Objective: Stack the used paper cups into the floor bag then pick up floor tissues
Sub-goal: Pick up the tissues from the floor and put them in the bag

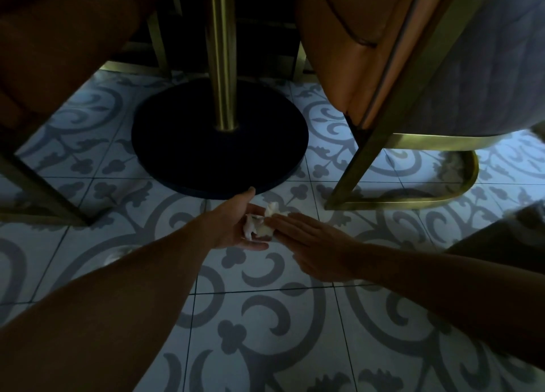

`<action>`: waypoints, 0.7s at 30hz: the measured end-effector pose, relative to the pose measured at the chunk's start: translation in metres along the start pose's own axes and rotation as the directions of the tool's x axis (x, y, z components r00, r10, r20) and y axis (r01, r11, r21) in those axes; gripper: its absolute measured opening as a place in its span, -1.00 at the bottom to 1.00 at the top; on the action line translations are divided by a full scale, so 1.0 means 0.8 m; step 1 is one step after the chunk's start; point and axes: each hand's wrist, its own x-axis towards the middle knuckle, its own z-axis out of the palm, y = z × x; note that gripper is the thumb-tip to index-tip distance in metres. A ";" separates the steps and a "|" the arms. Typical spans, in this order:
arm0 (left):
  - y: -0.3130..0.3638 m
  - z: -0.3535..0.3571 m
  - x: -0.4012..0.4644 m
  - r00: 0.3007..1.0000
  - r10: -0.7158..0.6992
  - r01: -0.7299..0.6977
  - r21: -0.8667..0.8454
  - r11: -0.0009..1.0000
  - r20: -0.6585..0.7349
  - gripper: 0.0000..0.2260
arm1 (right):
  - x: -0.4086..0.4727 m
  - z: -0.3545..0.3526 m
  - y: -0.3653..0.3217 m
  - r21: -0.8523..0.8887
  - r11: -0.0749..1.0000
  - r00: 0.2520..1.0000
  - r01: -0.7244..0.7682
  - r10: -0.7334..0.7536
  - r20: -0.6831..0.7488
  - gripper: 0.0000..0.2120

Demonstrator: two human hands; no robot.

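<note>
The left hand (236,229) lies palm up and open just above the floor, cupping crumpled white tissues (253,228). The right hand (306,238) is flat, fingers extended, pressing or sliding another tissue piece (272,210) toward the left palm; it grips nothing firmly. Both hover over the patterned tile floor (265,332), just in front of the dark round table base (218,144), with a chair (413,97) to the right. No cups or bag are in view, so the work appears to be in the tissue stage; whether more tissues remain elsewhere cannot be told.
</note>
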 end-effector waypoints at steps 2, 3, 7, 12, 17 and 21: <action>0.000 0.004 -0.003 0.998 -0.031 0.030 0.032 0.999 0.059 -0.39 | 0.002 -0.004 -0.003 -0.005 1.000 1.000 0.019 -0.019 -0.004 -0.21; 0.000 0.007 -0.006 0.996 -0.044 0.039 0.057 0.998 0.084 -0.37 | 0.003 -0.005 -0.004 0.000 1.000 1.000 0.030 -0.030 -0.003 -0.19; 0.002 0.016 -0.014 0.988 -0.088 0.065 0.175 0.982 0.128 -0.38 | 0.003 -0.009 -0.005 0.045 0.997 0.998 0.062 -0.063 0.021 -0.23; 0.003 0.019 -0.018 0.989 -0.111 0.086 0.238 0.968 0.094 -0.54 | 0.003 -0.002 -0.002 -0.029 0.992 0.990 0.121 -0.118 0.076 -0.33; 0.002 0.008 -0.015 0.994 -0.100 0.087 0.206 0.975 0.052 -0.60 | 0.011 -0.004 -0.003 -0.049 0.990 0.989 0.136 -0.133 0.063 -0.29; -0.001 -0.011 -0.018 0.997 -0.077 0.075 0.211 0.975 0.002 -0.66 | 0.026 -0.005 -0.010 -0.031 0.986 0.984 0.161 -0.159 0.076 -0.28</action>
